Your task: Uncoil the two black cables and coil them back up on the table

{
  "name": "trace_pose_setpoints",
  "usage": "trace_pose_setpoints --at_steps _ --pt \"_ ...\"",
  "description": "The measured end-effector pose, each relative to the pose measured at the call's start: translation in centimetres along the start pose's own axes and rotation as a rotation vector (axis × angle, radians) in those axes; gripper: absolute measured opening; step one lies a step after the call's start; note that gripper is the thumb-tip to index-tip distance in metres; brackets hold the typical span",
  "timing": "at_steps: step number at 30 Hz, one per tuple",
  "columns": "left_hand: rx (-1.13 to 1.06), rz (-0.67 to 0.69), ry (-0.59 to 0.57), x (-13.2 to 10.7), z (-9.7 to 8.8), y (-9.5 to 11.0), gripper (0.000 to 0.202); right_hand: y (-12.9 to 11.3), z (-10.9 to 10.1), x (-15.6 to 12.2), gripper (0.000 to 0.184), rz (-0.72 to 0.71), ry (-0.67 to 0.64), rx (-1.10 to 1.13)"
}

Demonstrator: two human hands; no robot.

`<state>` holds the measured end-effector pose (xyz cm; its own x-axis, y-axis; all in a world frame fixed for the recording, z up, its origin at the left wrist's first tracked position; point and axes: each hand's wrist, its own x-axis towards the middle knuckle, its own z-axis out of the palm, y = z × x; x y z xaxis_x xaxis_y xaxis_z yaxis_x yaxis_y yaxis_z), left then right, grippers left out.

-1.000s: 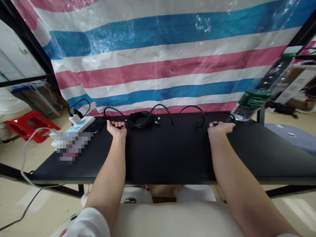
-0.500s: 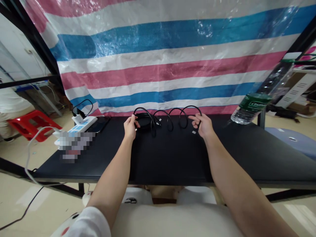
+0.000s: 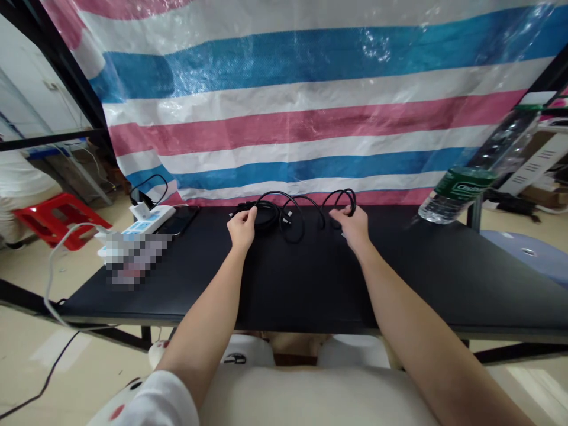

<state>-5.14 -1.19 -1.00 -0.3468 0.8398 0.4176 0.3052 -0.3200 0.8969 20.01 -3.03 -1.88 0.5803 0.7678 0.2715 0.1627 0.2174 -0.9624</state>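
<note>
Left hand [image 3: 242, 225] and right hand [image 3: 354, 227] each pinch the black cable [image 3: 293, 208], looped at the counter's [image 3: 310, 284] twelve o'clock edge. Its loops could snag the coiled bundle [image 3: 265, 213], apparently touching them.

A black table [image 3: 310, 290] with a matte top carries everything here. Between the left grip [image 3: 242, 228] and the right grip [image 3: 354, 226], black cable [image 3: 290, 214] lies in loose loops at the far edge, a tighter coil just beside the left grip. Well to the left of that grip lie a dark phone [image 3: 178, 221] and a white power strip [image 3: 148, 222]. Far out past the right grip, a clear water bottle [image 3: 461, 186] with a green label leans at the table's far corner.
</note>
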Motion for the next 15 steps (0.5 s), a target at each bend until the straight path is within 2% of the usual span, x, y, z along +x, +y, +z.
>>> trace_pose_setpoints --at_steps 3,5,8,12,15 --pt "0.013 0.027 -0.07 -0.6 0.3 0.5 0.027 0.2 0.6 -0.8 0.044 -0.128 -0.04 -0.2" --pt "0.006 0.038 -0.101 -1.0 0.6 0.8 0.027 0.3 0.8 -1.1 0.038 -0.154 -0.053 -0.252" --pt "0.0 0.034 -0.134 -1.4 0.9 1.0 0.03 0.4 0.8 -0.7 0.032 -0.058 -0.015 -0.129" --pt "0.036 0.032 -0.16 -1.9 1.2 1.1 0.039 0.7 0.9 0.3 0.043 0.143 -0.013 0.144" --pt "0.105 0.027 -0.147 -2.4 1.7 1.4 0.042 0.6 1.2 0.2 0.048 0.157 -0.048 0.255"
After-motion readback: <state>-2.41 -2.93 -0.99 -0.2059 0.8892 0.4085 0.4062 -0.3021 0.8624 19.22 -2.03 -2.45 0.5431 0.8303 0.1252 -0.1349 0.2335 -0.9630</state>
